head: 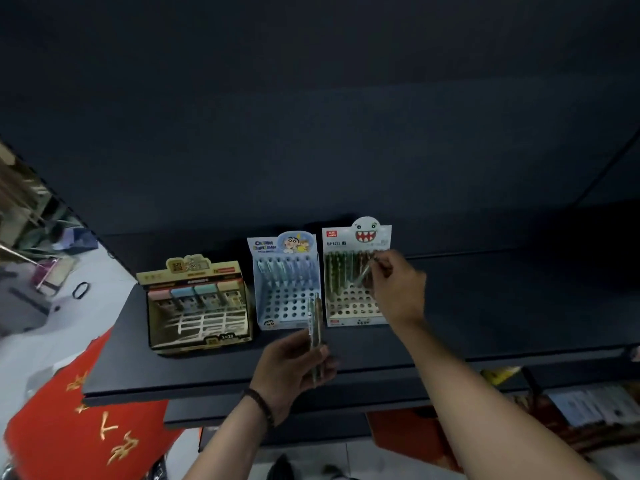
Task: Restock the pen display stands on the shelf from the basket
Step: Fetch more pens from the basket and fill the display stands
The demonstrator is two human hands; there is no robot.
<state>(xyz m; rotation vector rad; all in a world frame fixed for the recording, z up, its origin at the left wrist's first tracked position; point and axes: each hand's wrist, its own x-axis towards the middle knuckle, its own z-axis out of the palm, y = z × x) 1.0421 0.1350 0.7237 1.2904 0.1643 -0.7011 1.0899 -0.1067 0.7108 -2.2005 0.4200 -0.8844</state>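
On the shelf (pixel 485 306), toward its left end, I have the right hand (pixel 398 289) pinching a pen (pixel 364 274) over the monster-face stand (pixel 349 306) and the left hand (pixel 294 365) gripping spare pens (pixel 313 317) above the front edge; I judge restocking about half done, since the front holes are empty and the basket is unseen.

The shelf (pixel 485 306) is dark, smooth and matt. The gold-edged stand (pixel 188 269), blue stand (pixel 277 247) and white stand (pixel 346 239) look like lightly glossy printed card. The pens (pixel 314 323) in the left hand (pixel 294 368) and the pen (pixel 365 276) in the right hand (pixel 398 289) are shiny plastic. Near left, red cloth (pixel 86 427) bears gold characters.
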